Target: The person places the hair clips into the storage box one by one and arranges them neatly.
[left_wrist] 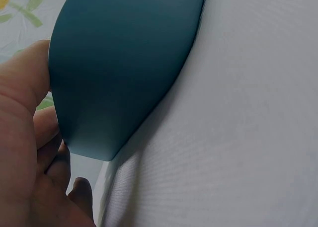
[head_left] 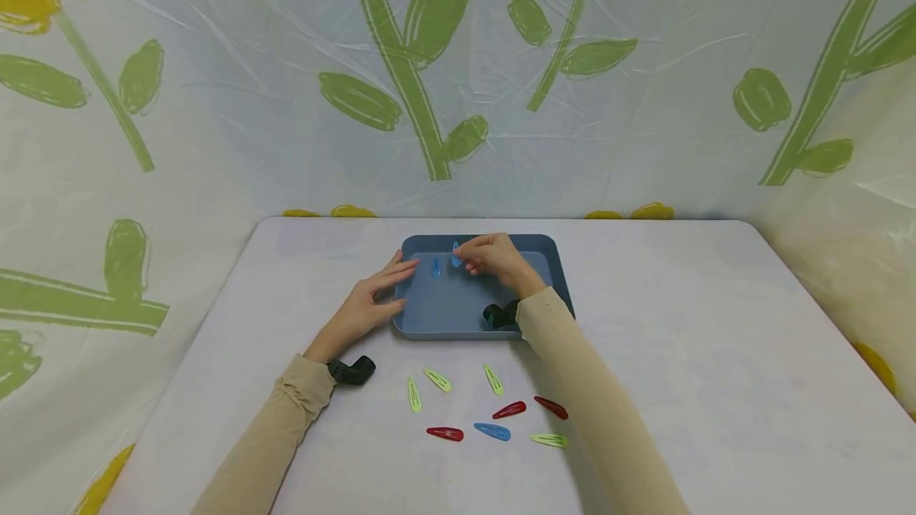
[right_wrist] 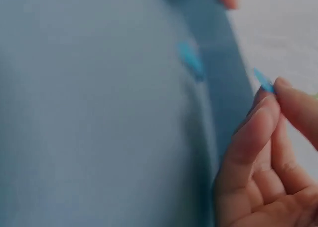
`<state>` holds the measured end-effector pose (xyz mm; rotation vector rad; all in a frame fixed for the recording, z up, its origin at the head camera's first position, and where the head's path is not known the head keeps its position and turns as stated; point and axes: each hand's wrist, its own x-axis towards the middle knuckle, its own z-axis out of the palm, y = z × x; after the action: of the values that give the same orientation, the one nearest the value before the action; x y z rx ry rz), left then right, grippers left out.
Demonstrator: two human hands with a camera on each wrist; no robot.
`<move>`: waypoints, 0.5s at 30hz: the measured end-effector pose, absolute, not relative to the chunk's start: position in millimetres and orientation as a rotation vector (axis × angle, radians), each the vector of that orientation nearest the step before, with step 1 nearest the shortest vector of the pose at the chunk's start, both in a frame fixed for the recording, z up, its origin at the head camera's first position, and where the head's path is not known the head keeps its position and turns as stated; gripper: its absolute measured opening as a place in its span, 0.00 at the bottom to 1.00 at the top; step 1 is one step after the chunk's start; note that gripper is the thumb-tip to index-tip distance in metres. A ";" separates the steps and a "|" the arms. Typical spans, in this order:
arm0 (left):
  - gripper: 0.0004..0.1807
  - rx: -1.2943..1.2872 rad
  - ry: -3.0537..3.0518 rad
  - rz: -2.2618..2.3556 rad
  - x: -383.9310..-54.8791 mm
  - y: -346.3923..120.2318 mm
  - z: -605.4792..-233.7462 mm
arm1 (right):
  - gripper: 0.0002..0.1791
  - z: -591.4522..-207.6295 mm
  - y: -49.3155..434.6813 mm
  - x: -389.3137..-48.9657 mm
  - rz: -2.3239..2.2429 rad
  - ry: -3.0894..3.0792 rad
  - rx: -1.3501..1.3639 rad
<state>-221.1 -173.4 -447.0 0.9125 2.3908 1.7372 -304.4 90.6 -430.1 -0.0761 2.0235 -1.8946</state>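
My right hand (head_left: 494,259) is over the far part of a blue-grey tray (head_left: 444,312), pinching a blue snap hair clip (head_left: 456,254) between thumb and fingertips. In the right wrist view the pinched clip (right_wrist: 264,80) pokes out from the fingertips. Another blue hair clip (head_left: 436,267) lies in the tray, left of that hand. At the tray's left side is my left hand (head_left: 367,304), fingers spread and loosely bent, its fingertips at the rim. The left wrist view shows its thumb (left_wrist: 30,73) against the tray's outer wall (left_wrist: 119,73).
On the white table (head_left: 680,356), nearer than the tray, lie several lime-green hair clips (head_left: 494,379), red ones (head_left: 445,434) and a blue one (head_left: 492,431). Behind the table hangs a flower-patterned sheet (head_left: 272,102). Dark wrist cameras (head_left: 355,370) sit on both wrists.
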 end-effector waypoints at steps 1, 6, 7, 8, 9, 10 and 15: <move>0.31 0.911 2.393 1.735 -221.0 -173.2 -446.4 | 0.11 -432.0 90.0 -304.7 -1.892 2.022 -0.068; 0.31 0.909 2.387 1.744 -220.0 -172.2 -446.4 | 0.12 -437.9 90.8 -305.7 -1.920 2.001 -0.010; 0.31 0.911 2.386 1.746 -220.0 -172.2 -446.9 | 0.12 -438.7 91.1 -306.3 -1.926 1.995 -0.003; 0.31 0.917 2.383 1.751 -220.1 -172.4 -447.7 | 0.12 -439.4 91.3 -307.1 -1.930 1.988 0.005; 0.31 0.923 2.384 1.751 -220.2 -172.4 -448.0 | 0.12 -439.8 91.5 -307.7 -1.925 1.989 0.002; 0.31 0.922 2.387 1.748 -220.5 -172.7 -448.3 | 0.12 -440.1 91.4 -308.4 -1.921 1.991 0.004; 0.31 0.902 2.390 1.734 -221.6 -173.1 -448.6 | 0.12 -440.6 90.8 -309.5 -1.888 2.014 0.014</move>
<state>-221.6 -173.1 -448.6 0.9025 2.3903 1.7342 -309.5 90.8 -440.6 0.0138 2.0143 -1.8877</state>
